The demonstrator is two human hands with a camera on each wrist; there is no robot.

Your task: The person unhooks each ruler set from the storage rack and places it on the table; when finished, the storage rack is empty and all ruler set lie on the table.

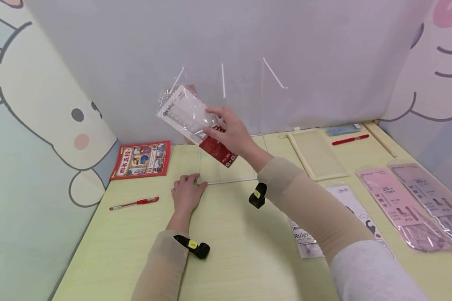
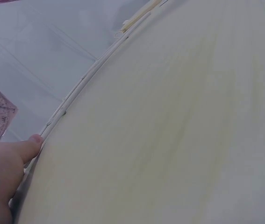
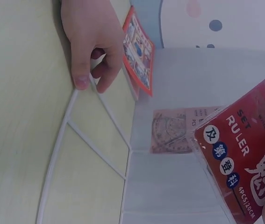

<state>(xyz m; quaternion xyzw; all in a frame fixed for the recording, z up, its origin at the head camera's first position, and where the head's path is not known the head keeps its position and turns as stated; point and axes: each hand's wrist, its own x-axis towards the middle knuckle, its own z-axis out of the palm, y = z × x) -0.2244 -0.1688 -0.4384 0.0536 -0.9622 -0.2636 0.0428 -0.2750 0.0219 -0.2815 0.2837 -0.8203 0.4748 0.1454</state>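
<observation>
Ruler set packet [image 1: 196, 121], clear plastic with a red card end, is held up in the air above the back of the tabletop [image 1: 241, 251], tilted with its red end lowest; the right hand [image 1: 231, 133] has its grip clamped on the packet, thumb on the near face and fingers curled behind. The head view shows the whole packet and both arms; the right wrist view shows only the red end [image 3: 244, 172], close up, with white lettering reading "SET RULER" and blue rounds bearing white characters; a faint reflection of a protractor shows on the wall beyond it. The clear part shows pale rulers inside; glare hides finer detail.

The left hand [image 1: 186, 192] lies on the tabletop at the near left corner of a white wire frame [image 1: 226, 167]; its grip is on that corner, thumb and curled forefinger together about the wire as the right wrist view shows [image 3: 88, 46]; the left wrist view shows only a fingertip against the wire edge [image 2: 76, 93].

The head view alone shows the rest: a red picture book [image 1: 141, 159] at the left rear; a red pen [image 1: 133, 203] near it; a cream frame [image 1: 316, 152]; a second red pen [image 1: 350, 139]; a blue item [image 1: 342, 129]; pink packets [image 1: 403, 205] at the right.
</observation>
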